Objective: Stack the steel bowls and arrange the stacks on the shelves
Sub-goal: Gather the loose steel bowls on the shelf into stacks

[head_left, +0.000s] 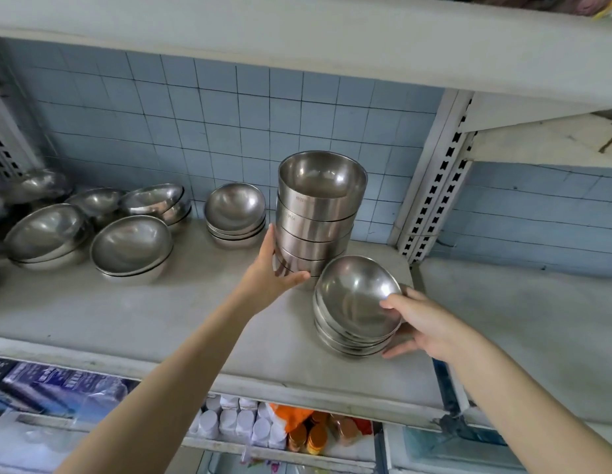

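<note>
A tall stack of straight-sided steel bowls (318, 213) stands on the grey shelf (160, 323), right of centre. My left hand (273, 271) grips the base of this tall stack from its left side. In front of it, a low stack of rounded steel bowls (355, 302) tilts toward me near the shelf's right end. My right hand (417, 323) holds this low stack, thumb on the top bowl's rim and fingers under its right side.
More steel bowl stacks sit further left: a small stack (234, 213) by the tiled wall, a wide stack (131, 249), and several others (48, 234) at the far left. A slotted upright post (434, 186) bounds the shelf on the right. Bottles and boxes fill the shelf below (263, 429).
</note>
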{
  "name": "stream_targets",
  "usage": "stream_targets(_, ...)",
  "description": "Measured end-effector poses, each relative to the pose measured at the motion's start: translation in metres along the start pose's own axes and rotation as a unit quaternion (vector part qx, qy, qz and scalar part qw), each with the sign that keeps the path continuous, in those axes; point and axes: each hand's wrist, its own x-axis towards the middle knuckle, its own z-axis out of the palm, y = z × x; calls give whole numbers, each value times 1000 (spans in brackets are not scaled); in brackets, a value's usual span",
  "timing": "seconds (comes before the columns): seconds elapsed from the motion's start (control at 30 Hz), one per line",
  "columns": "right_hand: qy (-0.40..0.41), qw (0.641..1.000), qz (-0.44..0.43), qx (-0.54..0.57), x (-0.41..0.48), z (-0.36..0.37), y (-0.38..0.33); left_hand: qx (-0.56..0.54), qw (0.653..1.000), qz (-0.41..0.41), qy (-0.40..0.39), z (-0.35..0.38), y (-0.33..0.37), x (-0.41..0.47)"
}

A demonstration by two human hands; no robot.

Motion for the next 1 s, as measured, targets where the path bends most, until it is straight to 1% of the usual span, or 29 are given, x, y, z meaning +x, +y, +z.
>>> stream_targets(0.07,-24,1000,-2,-18,-4,12,-1,12,999,-37,5,1,-2,-12)
stream_targets(0.13,-50,999,-7,-21,-6,27,-3,7,996,-88,28,-3,-5,-30)
stream_targets(0.23,-81,997,0,-2,-8,58,-5,-74,988,-132,43,-23,-6,-59)
stream_targets(0.27,-86,996,7,8,-8,70,-6,-97,984,-143,37,-30,-5,-70)
stream_targets(0.4,-96,995,1,33,-8,121,-14,-151,979,-136,-21,-69,-7,-95)
stream_targets(0.5,-96,993,-21,57,-10,161,-23,-207,969,-133,-5,-96,-15,-90)
stream_targets(0.57,-77,994,-49,57,-9,184,-26,-216,970,-108,-24,-112,-22,-83)
stream_targets(0.6,-54,995,-66,41,-8,193,-27,-206,973,-102,-35,-118,-23,-79)
stream_targets(0.67,-3,996,-94,11,-6,206,-28,-168,978,-116,-38,-125,-27,-74)
stream_targets(0.73,15,993,-118,12,-3,213,-26,-135,981,-132,-36,-128,-36,-69)
stream_targets(0.9,47,988,-103,108,12,222,-14,-127,981,-126,-77,-130,-40,-68)
stream_targets(1.0,80,982,-106,133,7,228,-18,-133,981,-126,-65,-131,-32,-67)
